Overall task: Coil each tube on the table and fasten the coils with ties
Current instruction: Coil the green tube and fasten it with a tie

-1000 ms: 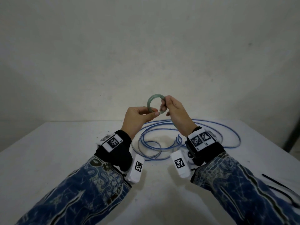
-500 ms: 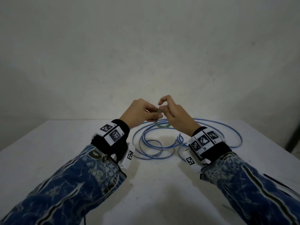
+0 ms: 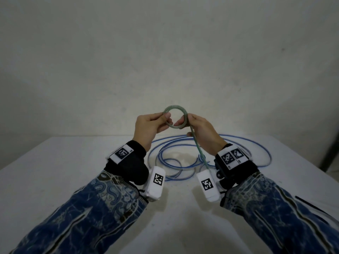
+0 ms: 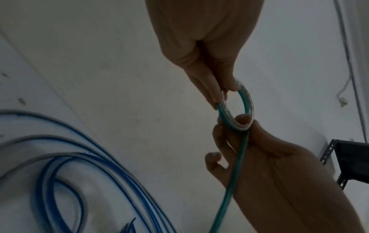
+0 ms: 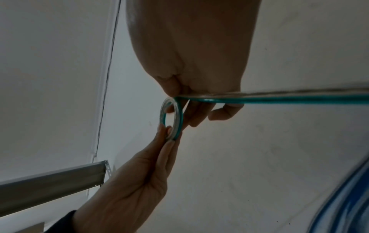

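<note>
Head view. Both hands are raised above the white table [image 3: 55, 180], in front of a pale, faintly mottled wall [image 3: 165, 52]. The left hand [image 3: 148, 128] pinches the 9 o'clock side of a small round coil of green tube [image 3: 175, 108], thumb over fingers. The right hand [image 3: 203, 134] pinches the coil's 4 o'clock side. The tube is clear, glossy plastic with a green stripe. Its free tail [image 3: 199, 149] runs straight down from the coil toward 5 o'clock, across the right palm, ending near the right wrist camera. Behind the hands, at 12 o'clock on the table, the blue tube [image 3: 264, 153] lies in loose, wide loops, uncoiled. A thin black tie [image 3: 311, 205] lies near the table's right edge at 4 o'clock. The near table surface is matte and smooth.

Left wrist view. The left hand's fingertips [image 4: 215, 94] close on the coil's top; the right hand [image 4: 279, 165] grips its lower arc, with the tail dropping toward 6 o'clock. The blue tube [image 4: 60, 165] curves at 8 o'clock, blurred. A dark metal bracket [image 4: 349, 157] sits at 3 o'clock.

Right wrist view. The coil [image 5: 179, 116] shows several stacked turns, seen almost edge-on. The tail [image 5: 279, 99] stretches to 3 o'clock. A grey metal rail [image 5: 49, 181] crosses at 8 o'clock.
</note>
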